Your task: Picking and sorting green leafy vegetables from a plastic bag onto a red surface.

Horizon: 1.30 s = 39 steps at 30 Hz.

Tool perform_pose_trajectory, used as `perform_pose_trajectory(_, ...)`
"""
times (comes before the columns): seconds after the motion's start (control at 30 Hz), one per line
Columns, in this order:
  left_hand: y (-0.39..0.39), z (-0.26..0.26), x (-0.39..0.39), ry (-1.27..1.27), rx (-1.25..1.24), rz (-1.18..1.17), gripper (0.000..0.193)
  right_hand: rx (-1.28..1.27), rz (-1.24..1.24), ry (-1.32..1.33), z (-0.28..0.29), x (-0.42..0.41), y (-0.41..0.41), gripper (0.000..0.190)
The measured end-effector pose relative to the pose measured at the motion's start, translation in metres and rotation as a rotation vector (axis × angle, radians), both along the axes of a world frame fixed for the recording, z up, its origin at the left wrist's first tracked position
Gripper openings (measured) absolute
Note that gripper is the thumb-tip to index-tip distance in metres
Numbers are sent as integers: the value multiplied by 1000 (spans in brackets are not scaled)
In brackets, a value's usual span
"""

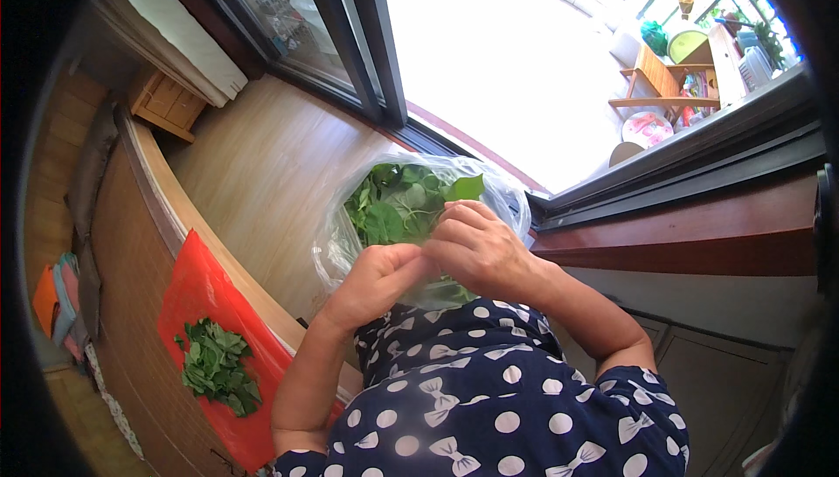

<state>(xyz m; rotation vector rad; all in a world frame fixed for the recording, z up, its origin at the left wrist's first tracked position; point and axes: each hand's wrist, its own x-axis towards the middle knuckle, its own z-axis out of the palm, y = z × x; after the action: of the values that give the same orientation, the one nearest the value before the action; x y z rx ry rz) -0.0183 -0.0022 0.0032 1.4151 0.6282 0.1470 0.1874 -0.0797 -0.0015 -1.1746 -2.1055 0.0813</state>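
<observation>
A clear plastic bag [518, 205] stands wide at its mouth in front of me, with many leafy green stems [387, 218] inside. Above its near part my left hand [387, 270] and my right hand [475, 241] meet, their fingertips pinched together. A green leaf [467, 188] sticks up just beyond the fingers of my right hand and seems to belong to a stem held there. What lies between the fingertips is too small and blurred to tell. To the left, a heap of picked green leaves [219, 369] lies on a red plastic bag [196, 280].
The red bag is spread on a brown mat [131, 241] over a wood-edged bed. Beyond are a sliding glass door's dark frame [387, 37] and a bright balcony with a wooden chair [655, 77]. A small wooden cabinet [167, 103] stands beside a curtain [177, 31].
</observation>
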Motion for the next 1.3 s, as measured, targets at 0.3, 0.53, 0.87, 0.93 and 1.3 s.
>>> perform_pose_trajectory(0.3, -11, 9, 7, 74, 217, 13, 23, -103, -141, 135, -4, -6, -8, 19)
perform_pose_trajectory(0.53, -23, 45, -2, -206, 822, -174, 11, -232, -446, 371, -20, 17, 0, 9)
perform_pose_trajectory(0.87, 21, 47, -146, 110, 668, 912, 24, -384, -220, -20, -28, 35, -21, 8)
perform_pose_trajectory(0.93, 34, 45, -226, 297, 751, 938, 24, -453, -203, -40, -28, 32, -18, 7)
perform_pose_trajectory(1.3, -24, 37, -397, 1871, 848, 858, 42, -581, -254, -71, -40, -8, 19, 19)
